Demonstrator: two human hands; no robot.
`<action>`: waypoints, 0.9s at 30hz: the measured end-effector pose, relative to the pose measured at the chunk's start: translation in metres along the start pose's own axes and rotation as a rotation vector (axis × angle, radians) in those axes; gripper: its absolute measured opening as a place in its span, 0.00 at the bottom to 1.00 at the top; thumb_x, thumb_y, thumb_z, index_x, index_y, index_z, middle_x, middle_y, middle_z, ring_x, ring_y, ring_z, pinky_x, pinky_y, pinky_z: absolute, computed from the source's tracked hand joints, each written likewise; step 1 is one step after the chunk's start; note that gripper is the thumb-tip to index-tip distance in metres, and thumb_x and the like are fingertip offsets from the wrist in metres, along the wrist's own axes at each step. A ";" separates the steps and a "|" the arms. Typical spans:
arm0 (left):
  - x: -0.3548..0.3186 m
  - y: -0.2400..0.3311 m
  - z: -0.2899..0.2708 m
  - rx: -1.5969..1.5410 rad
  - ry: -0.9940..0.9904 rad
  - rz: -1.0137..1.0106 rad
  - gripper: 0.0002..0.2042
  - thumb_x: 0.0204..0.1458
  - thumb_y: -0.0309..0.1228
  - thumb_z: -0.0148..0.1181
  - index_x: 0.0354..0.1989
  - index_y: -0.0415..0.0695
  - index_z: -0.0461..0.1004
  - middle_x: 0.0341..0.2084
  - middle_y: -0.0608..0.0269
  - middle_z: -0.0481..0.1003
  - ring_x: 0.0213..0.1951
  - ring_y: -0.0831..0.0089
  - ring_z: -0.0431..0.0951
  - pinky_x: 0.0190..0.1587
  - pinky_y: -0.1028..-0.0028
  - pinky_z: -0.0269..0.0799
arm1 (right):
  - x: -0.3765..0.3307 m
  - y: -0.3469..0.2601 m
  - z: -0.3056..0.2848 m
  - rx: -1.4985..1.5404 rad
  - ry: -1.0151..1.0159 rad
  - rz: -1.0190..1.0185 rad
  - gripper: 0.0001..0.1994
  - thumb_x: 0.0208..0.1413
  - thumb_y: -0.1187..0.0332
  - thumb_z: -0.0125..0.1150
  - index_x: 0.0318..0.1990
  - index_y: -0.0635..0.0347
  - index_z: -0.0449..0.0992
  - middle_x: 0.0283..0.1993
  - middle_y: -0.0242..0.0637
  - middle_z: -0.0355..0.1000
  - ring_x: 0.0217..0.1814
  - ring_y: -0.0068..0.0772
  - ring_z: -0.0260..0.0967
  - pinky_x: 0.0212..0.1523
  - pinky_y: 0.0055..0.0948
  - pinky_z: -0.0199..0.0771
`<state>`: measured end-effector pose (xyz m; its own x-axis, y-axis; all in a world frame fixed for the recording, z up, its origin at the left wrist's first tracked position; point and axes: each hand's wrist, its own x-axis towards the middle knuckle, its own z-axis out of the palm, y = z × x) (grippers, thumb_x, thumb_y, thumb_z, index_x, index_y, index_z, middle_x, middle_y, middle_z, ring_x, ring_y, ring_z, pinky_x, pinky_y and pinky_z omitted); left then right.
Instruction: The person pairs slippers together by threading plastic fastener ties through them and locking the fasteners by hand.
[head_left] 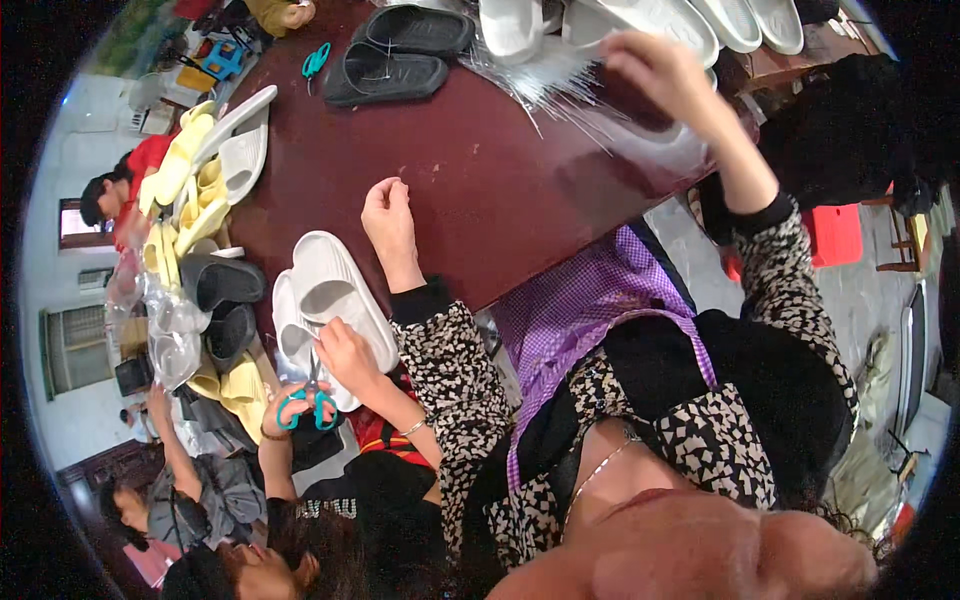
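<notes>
My left hand hovers over the dark red table, fingertips pinched together; anything between them is too small to make out. At the far side my right hand reaches out with its fingers stretched, slightly blurred. It is just right of a bundle of thin clear plastic strands lying on clear plastic film. Behind that hand sit several white slippers. A pair of black slippers rests left of the strands, a thin clear strand sticking up from them. Teal-handled scissors lie farther left.
Close on my left, a co-worker holds teal-handled scissors at a pair of white slippers. Yellow slippers, black slippers and clear plastic bags crowd the table's left edge. A red stool stands at right.
</notes>
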<state>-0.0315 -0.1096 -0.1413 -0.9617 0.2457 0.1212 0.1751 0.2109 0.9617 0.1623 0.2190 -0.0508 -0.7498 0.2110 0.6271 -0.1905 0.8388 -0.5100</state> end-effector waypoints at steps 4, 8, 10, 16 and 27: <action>0.001 -0.006 0.002 0.063 0.005 0.051 0.09 0.52 0.28 0.56 0.36 0.34 0.75 0.27 0.65 0.75 0.29 0.80 0.71 0.33 0.79 0.67 | -0.040 0.016 0.042 0.030 -0.082 0.109 0.13 0.48 0.72 0.62 0.42 0.62 0.72 0.31 0.43 0.72 0.34 0.37 0.72 0.37 0.29 0.72; 0.003 -0.011 0.002 0.128 0.000 0.077 0.09 0.52 0.28 0.56 0.37 0.34 0.75 0.28 0.64 0.75 0.30 0.80 0.72 0.34 0.79 0.67 | -0.043 0.012 0.055 -0.057 -0.165 0.194 0.12 0.49 0.71 0.60 0.40 0.62 0.70 0.33 0.44 0.71 0.36 0.40 0.71 0.38 0.32 0.71; 0.003 -0.009 0.002 0.159 -0.022 0.074 0.10 0.53 0.27 0.55 0.39 0.33 0.74 0.29 0.62 0.75 0.31 0.80 0.72 0.35 0.81 0.67 | -0.039 0.009 0.060 -0.134 -0.174 0.181 0.12 0.49 0.71 0.59 0.41 0.62 0.68 0.33 0.46 0.70 0.37 0.43 0.71 0.39 0.35 0.71; -0.001 -0.006 0.001 0.177 -0.010 0.098 0.10 0.52 0.27 0.56 0.39 0.32 0.74 0.29 0.63 0.75 0.32 0.79 0.72 0.36 0.80 0.67 | -0.035 0.012 0.074 -0.198 -0.204 0.149 0.11 0.50 0.74 0.55 0.42 0.62 0.66 0.35 0.49 0.70 0.40 0.50 0.69 0.41 0.40 0.70; -0.008 0.004 -0.004 0.209 0.031 0.128 0.09 0.51 0.26 0.56 0.37 0.33 0.74 0.29 0.64 0.75 0.32 0.79 0.72 0.36 0.80 0.67 | -0.048 0.005 0.059 -0.032 -0.168 0.207 0.09 0.49 0.78 0.51 0.40 0.63 0.67 0.35 0.50 0.72 0.39 0.54 0.70 0.38 0.38 0.70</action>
<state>-0.0238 -0.1147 -0.1376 -0.9343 0.2548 0.2493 0.3327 0.3721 0.8665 0.1600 0.1834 -0.1185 -0.8660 0.2958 0.4031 -0.0035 0.8026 -0.5966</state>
